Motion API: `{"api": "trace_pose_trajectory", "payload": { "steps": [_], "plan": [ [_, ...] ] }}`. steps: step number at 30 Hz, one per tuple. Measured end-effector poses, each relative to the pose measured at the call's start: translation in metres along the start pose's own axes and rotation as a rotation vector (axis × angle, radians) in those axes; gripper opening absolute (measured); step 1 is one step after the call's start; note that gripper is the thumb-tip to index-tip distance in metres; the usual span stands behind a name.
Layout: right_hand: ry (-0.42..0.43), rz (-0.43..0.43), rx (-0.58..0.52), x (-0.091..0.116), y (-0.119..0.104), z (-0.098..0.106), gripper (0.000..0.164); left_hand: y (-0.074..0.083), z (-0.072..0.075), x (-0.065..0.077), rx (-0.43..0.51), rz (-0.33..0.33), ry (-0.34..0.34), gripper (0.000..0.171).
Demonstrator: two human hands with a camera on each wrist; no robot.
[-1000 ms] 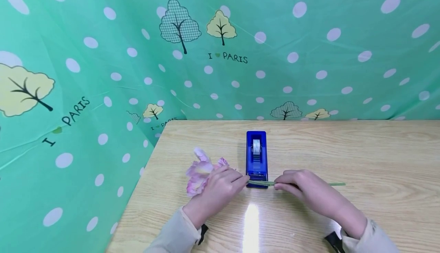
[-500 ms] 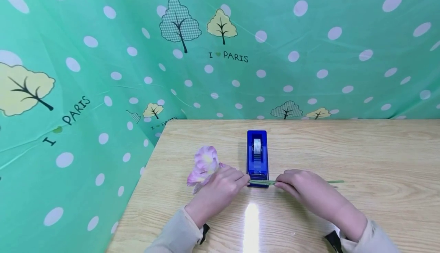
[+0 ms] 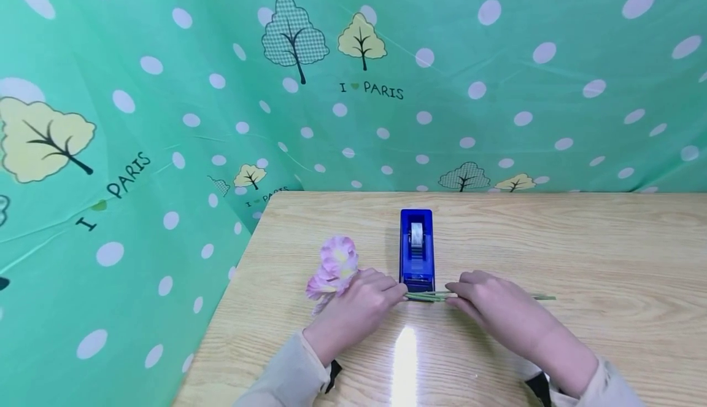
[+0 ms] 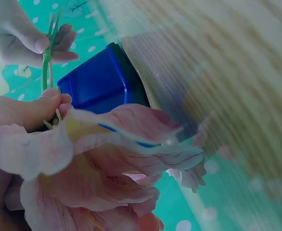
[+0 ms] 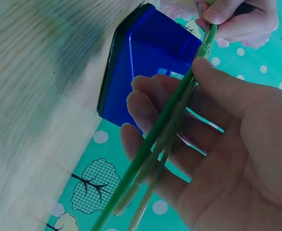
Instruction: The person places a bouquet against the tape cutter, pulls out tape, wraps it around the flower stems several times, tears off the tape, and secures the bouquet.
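The left hand (image 3: pixel 359 306) and right hand (image 3: pixel 499 309) pinch green stems (image 5: pixel 167 113) above a shiny wood-grain table (image 3: pixel 607 247). Dotted green cloth (image 3: pixel 442 26) hangs behind.

Head cam's bright and fairly even, but there's a harsh white glare (image 3: pixel 405 364) on the worktop (image 3: pixel 624 253), between my hands (image 3: pixel 361 306) and closer to me. Soft shadow under my right hand (image 3: pixel 497 309). Both wrist views come out way dimmer, and the worktop looks hazy there.
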State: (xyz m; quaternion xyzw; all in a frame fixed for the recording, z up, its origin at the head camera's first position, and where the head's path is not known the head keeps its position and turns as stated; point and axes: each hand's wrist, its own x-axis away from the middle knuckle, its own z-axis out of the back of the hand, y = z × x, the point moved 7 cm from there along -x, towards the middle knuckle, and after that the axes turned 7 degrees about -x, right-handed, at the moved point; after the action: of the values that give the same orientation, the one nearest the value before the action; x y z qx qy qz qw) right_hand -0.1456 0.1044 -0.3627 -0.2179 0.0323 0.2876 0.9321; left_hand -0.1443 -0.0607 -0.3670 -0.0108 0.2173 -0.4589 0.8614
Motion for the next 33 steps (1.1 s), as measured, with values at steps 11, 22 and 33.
{"api": "trace_pose_trajectory", "payload": {
  "steps": [11,22,33],
  "plan": [
    [0.120,0.026,0.038,-0.009,-0.011,0.011,0.020,0.002,-0.003,-0.002,0.012,-0.011,-0.015,0.009],
    [0.169,-0.008,0.068,-0.031,-0.013,0.005,0.006,0.002,-0.004,-0.003,0.003,-0.009,-0.014,0.006],
    [0.144,-0.112,-0.095,-0.041,-0.004,-0.005,0.013,0.002,-0.007,-0.004,-0.003,-0.012,-0.020,0.008]
  ]
}}
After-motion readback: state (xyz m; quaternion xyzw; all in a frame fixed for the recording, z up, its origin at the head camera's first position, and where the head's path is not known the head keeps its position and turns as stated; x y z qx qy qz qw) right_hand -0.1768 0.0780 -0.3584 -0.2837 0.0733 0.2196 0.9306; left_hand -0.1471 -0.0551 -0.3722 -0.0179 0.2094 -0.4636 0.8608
